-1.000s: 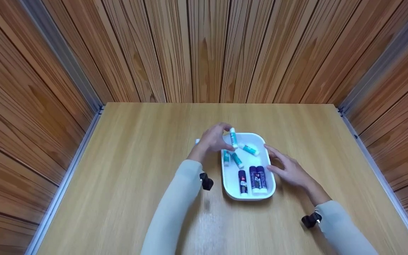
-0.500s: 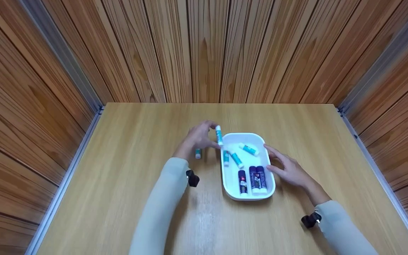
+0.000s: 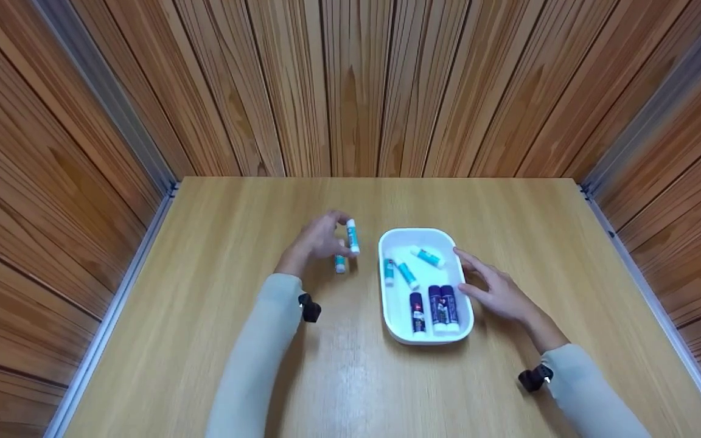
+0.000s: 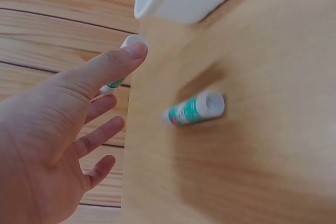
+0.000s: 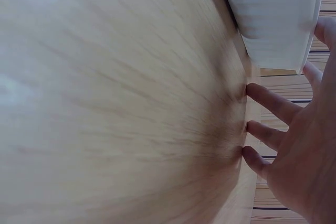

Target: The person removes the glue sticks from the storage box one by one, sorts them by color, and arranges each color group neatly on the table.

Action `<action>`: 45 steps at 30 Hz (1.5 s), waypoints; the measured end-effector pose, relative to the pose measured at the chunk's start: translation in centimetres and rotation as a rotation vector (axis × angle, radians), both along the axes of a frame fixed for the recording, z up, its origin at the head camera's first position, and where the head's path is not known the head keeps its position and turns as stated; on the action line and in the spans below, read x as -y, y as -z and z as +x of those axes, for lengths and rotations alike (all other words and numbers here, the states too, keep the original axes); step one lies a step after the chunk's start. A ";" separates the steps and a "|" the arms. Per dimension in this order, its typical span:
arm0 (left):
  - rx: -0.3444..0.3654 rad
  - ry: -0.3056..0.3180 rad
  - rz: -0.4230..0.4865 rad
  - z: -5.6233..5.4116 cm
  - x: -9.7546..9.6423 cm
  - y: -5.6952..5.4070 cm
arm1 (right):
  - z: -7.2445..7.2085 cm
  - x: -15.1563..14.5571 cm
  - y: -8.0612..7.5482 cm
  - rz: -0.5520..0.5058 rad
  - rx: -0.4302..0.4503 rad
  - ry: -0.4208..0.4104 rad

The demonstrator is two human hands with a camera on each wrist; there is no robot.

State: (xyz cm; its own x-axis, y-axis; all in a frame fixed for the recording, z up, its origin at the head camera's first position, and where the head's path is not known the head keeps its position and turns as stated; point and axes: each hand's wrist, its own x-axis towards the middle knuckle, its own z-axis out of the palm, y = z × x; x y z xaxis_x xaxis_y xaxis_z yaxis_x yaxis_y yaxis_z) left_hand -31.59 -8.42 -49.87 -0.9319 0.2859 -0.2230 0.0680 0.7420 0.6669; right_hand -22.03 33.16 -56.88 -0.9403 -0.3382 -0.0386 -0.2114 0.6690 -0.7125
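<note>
My left hand point(image 3: 320, 238) pinches a teal-and-white glue stick point(image 3: 353, 236) end to end between thumb and a finger, raised over the table left of the white tray point(image 3: 385, 304). A second teal glue stick point(image 4: 194, 109) lies on the table just below that hand, partly covered by it in the head view. At the tray's right side, my right hand point(image 3: 496, 292) rests its thumb and index finger against the rim, the other fingertips point(image 5: 252, 90) down by the tabletop. Inside the tray lie teal glue sticks point(image 3: 428, 257) in the far half and dark purple glue sticks point(image 3: 417, 312) in the near half.
The wooden table point(image 3: 253, 340) is bounded by wood-panelled walls point(image 3: 350, 91) at the back and both sides, with metal rails point(image 3: 107, 310) along the side edges. Each wrist wears a small black camera point(image 3: 310, 308).
My left hand has carried the pinched glue stick leftward from over the tray to above the table, beside the glue stick lying there. The right hand and tray stay put.
</note>
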 end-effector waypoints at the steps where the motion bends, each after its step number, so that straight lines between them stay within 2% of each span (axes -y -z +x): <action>1: 0.001 -0.004 -0.001 0.0 0.3 0.1 | 0.0 0.0 0.0 0.000 0.001 0.001; 8: 0.016 -0.015 -0.036 -0.1 2.2 0.2 | 0.1 0.0 0.1 -0.003 0.000 0.003; 12: -0.002 -0.034 -0.043 -0.1 3.0 0.2 | 0.1 -0.1 0.1 -0.009 -0.011 -0.002; 18: -0.020 -0.044 -0.059 0.2 3.7 1.0 | 0.0 -0.2 0.3 -0.009 -0.010 -0.014; 32: -0.005 -0.005 -0.153 0.5 3.9 3.6 | 0.0 -0.1 0.2 0.000 -0.017 -0.009; 39: 0.001 -0.002 -0.152 0.9 4.0 4.0 | 0.0 -0.1 0.2 0.006 -0.011 -0.007; 45: 0.017 0.007 -0.181 0.6 3.8 4.1 | 0.0 0.0 0.1 -0.010 0.000 -0.004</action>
State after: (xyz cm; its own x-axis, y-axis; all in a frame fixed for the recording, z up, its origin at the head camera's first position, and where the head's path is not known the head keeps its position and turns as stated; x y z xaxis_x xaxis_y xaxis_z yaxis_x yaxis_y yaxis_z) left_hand -30.95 -12.24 -53.94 -0.9257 0.2460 -0.2874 0.0633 0.8498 0.5233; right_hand -22.00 33.21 -57.01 -0.9390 -0.3421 -0.0353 -0.2138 0.6611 -0.7192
